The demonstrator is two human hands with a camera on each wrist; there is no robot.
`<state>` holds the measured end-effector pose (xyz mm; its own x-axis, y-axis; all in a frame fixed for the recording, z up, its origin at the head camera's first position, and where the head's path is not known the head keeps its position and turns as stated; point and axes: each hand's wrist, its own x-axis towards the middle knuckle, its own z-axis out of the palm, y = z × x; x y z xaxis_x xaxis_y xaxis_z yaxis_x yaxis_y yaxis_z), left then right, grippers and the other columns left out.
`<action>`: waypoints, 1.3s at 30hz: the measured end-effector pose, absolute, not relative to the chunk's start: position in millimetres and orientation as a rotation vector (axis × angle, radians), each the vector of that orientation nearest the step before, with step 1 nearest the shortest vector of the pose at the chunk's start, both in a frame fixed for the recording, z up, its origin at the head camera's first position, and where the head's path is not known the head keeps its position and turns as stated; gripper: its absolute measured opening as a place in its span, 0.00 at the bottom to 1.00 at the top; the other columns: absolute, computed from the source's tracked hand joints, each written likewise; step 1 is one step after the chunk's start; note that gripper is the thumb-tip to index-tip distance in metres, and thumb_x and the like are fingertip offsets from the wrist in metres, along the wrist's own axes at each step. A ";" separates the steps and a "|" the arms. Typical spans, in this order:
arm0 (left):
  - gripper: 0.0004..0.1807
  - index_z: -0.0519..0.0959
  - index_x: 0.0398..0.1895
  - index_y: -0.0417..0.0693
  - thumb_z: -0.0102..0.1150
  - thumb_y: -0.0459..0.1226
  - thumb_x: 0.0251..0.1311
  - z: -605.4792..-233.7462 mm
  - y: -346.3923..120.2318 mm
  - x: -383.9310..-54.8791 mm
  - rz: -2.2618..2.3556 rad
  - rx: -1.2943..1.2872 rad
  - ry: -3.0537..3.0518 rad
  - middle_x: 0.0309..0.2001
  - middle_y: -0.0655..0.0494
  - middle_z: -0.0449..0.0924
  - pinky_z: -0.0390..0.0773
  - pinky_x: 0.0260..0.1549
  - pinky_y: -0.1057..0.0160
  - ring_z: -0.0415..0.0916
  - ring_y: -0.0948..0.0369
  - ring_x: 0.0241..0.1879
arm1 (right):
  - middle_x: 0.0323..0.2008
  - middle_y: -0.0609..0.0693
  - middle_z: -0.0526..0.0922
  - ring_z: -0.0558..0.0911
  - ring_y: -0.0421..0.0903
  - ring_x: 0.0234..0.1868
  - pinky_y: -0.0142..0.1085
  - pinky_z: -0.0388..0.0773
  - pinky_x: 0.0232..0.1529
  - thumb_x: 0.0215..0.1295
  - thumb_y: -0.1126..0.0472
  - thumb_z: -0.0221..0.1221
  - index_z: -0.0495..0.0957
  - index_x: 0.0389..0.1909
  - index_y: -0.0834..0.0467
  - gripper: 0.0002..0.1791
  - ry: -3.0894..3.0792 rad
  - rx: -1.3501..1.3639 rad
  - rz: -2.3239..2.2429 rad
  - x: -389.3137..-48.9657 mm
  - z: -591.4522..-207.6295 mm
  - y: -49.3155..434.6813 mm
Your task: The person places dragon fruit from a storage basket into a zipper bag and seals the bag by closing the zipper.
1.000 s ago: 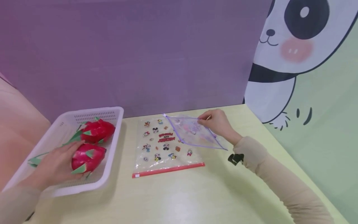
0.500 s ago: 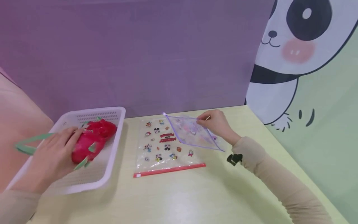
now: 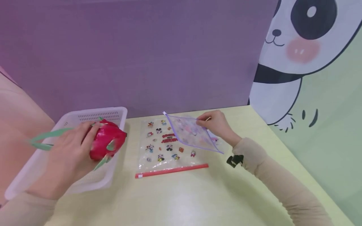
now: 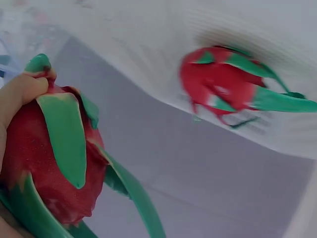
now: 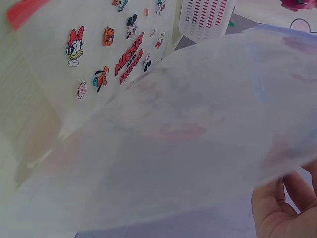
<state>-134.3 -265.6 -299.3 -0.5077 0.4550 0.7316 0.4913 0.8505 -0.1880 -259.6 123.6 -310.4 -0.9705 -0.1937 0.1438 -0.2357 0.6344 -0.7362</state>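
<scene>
My left hand (image 3: 72, 147) grips a red dragon fruit (image 3: 108, 142) with green leaves, raised over the right side of the white basket (image 3: 106, 181). In the left wrist view, a second dragon fruit (image 4: 218, 84) lies inside the basket. My right hand (image 3: 219, 125) pinches the edge of a clear zip bag (image 3: 188, 133) with purple trim, lifting its mouth apart. That bag overlaps a clear zip bag with a red zip strip (image 3: 172, 171) and cartoon prints, which lies flat on the table. In the right wrist view, the lifted bag's film (image 5: 173, 144) covers much of the picture.
The pale wooden table (image 3: 158, 201) runs back to a purple wall (image 3: 158, 62). At the right, a green wall with a panda picture (image 3: 311, 50) borders the table edge. A black strap (image 3: 235, 160) hangs at my right wrist.
My left hand has lifted one dragon fruit out of the basket's bottom and moved it right toward the basket rim. My right hand has stayed nearly still, holding the purple-edged bag.
</scene>
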 end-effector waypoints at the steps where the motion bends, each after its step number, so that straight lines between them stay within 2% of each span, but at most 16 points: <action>1: 0.39 0.69 0.56 0.33 0.54 0.54 0.46 -297.7 -261.3 -132.8 -0.051 -0.695 -2.189 0.51 0.35 0.70 0.71 0.41 0.40 0.69 0.39 0.43 | 0.34 0.54 0.85 0.80 0.41 0.26 0.30 0.77 0.27 0.55 0.60 0.63 0.83 0.38 0.60 0.11 -2.797 0.363 1.273 -259.8 -310.6 123.4; 3: 0.40 0.69 0.56 0.34 0.61 0.49 0.38 -295.3 -252.9 -129.8 -0.049 -0.721 -2.205 0.50 0.35 0.70 0.72 0.41 0.40 0.70 0.40 0.45 | 0.33 0.54 0.85 0.79 0.42 0.26 0.30 0.77 0.27 0.55 0.60 0.63 0.83 0.38 0.60 0.11 -2.806 0.358 1.277 -259.8 -311.3 123.0; 9: 0.45 0.69 0.56 0.35 0.66 0.54 0.35 -297.1 -218.8 -124.7 -0.075 -0.745 -2.231 0.50 0.36 0.71 0.73 0.42 0.41 0.70 0.42 0.47 | 0.32 0.53 0.84 0.78 0.42 0.26 0.30 0.77 0.27 0.55 0.60 0.64 0.83 0.36 0.58 0.09 -2.821 0.332 1.265 -259.6 -313.5 120.6; 12: 0.52 0.70 0.55 0.36 0.77 0.47 0.16 -302.4 -198.6 -124.2 -0.074 -0.739 -2.247 0.50 0.38 0.72 0.75 0.42 0.44 0.71 0.44 0.47 | 0.32 0.53 0.85 0.79 0.42 0.25 0.30 0.77 0.26 0.54 0.60 0.64 0.83 0.35 0.59 0.09 -2.808 0.332 1.275 -259.3 -313.2 119.7; 20: 0.52 0.70 0.56 0.38 0.77 0.53 0.20 -318.6 -155.2 -131.2 -0.140 -0.744 -2.302 0.52 0.41 0.72 0.77 0.44 0.49 0.72 0.47 0.50 | 0.32 0.53 0.85 0.79 0.41 0.25 0.30 0.77 0.26 0.54 0.60 0.64 0.83 0.35 0.59 0.09 -2.778 0.349 1.304 -258.9 -312.0 118.4; 28: 0.54 0.68 0.58 0.40 0.77 0.54 0.20 -327.5 -127.0 -140.5 -0.203 -0.774 -2.358 0.55 0.43 0.71 0.75 0.49 0.50 0.69 0.49 0.53 | 0.32 0.54 0.85 0.82 0.50 0.29 0.30 0.78 0.26 0.54 0.60 0.64 0.83 0.37 0.61 0.10 -2.761 0.396 1.342 -255.7 -313.1 114.9; 33: 0.55 0.68 0.59 0.41 0.78 0.54 0.19 -327.2 -112.7 -143.4 -0.246 -0.774 -2.369 0.55 0.44 0.70 0.75 0.49 0.50 0.69 0.50 0.53 | 0.32 0.54 0.85 0.81 0.47 0.28 0.31 0.78 0.26 0.54 0.61 0.64 0.83 0.37 0.60 0.10 -2.769 0.404 1.343 -254.0 -314.1 111.0; 39: 0.55 0.64 0.61 0.44 0.79 0.48 0.22 -319.4 -99.4 -150.2 -0.274 -0.695 -2.434 0.58 0.46 0.68 0.75 0.50 0.50 0.67 0.50 0.56 | 0.33 0.53 0.84 0.79 0.45 0.29 0.32 0.79 0.27 0.56 0.60 0.63 0.83 0.38 0.59 0.10 -2.811 0.410 1.320 -252.1 -318.2 108.5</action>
